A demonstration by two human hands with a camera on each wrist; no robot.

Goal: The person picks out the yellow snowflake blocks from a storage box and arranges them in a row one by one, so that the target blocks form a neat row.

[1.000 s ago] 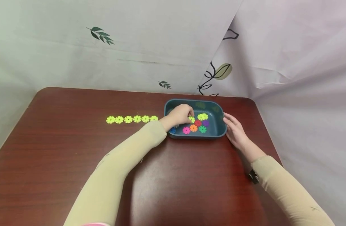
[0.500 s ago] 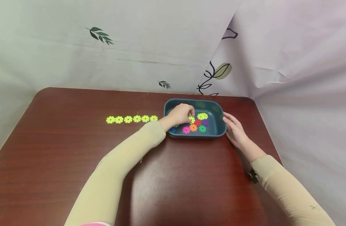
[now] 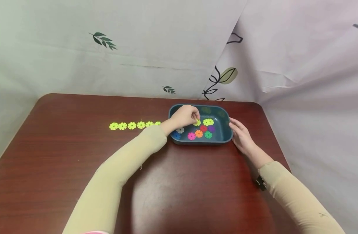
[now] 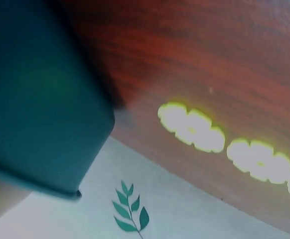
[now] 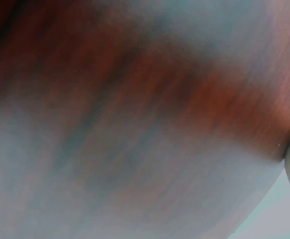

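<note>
My left hand reaches into a dark blue plastic tray, its thumb and fingers pinching a yellow snowflake disc. Near those fingertips lie a pair of overlapping yellow discs, a red disc, a purple disc, an orange disc, a pink disc and a green disc. Under the left wrist are a white disc and a blue disc. Against the tray's right wall rests my right hand, fingers mostly straight.
A row of yellow discs lies on the brown table left of the tray; the left sleeve partly covers its right end. Behind the table hangs a pale curtain with leaf prints. The right wrist view is mostly blurred tabletop.
My left hand has risen slightly with the pinched yellow disc, uncovering more of the white disc. The right hand stays at the tray. The head view has tilted a little.
</note>
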